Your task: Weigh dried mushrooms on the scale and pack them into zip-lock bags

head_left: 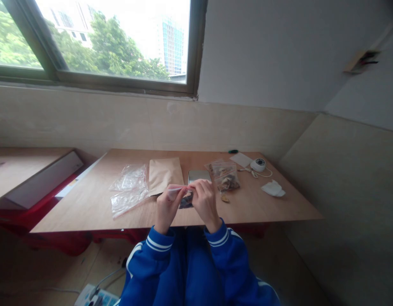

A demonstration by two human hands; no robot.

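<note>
Both hands pinch the red-edged top of a clear zip bag (176,192) in front of me. My left hand (166,209) has its fingers closed on the left part of the bag's rim. On the right part, my right hand (203,203) is closed with thumb and fingers together. Dark contents show low in the bag, between the hands; I cannot make out what they are. Just behind the hands is a flat silver-topped device (199,175), partly covered by my right hand. A brown paper bag (165,172) lies behind my left hand.
Empty clear zip bags (129,202) lie at the left of the wooden table (88,204). Filled zip bags (226,176) and a loose brown piece (225,198) are right of my hands. Farther right are a white camera (257,165) with its cable and a crumpled tissue (273,188).
</note>
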